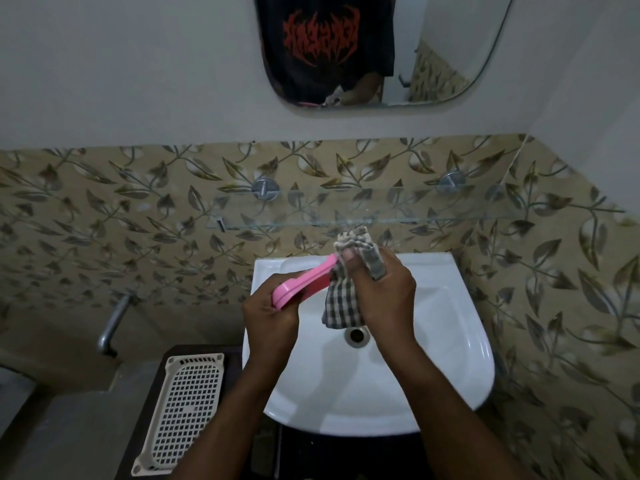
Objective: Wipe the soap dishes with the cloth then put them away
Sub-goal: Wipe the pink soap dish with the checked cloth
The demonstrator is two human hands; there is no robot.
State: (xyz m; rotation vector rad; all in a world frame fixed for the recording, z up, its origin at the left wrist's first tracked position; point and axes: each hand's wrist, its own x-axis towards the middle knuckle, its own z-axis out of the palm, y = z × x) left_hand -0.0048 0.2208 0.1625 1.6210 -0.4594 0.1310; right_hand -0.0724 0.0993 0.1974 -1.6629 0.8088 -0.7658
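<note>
Here, pink soap dish [300,286] in curled left hand [270,318], cloth [341,304] in clenched right hand [384,289] at its tip.

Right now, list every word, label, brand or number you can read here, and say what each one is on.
Red print on the black shirt, seen in the mirror: jagged, reversed lettering, not readable.
Soap dish, cloth, sink, basket: no text visible.

Glass shelf [450,211] above open sink [440,344]
</note>
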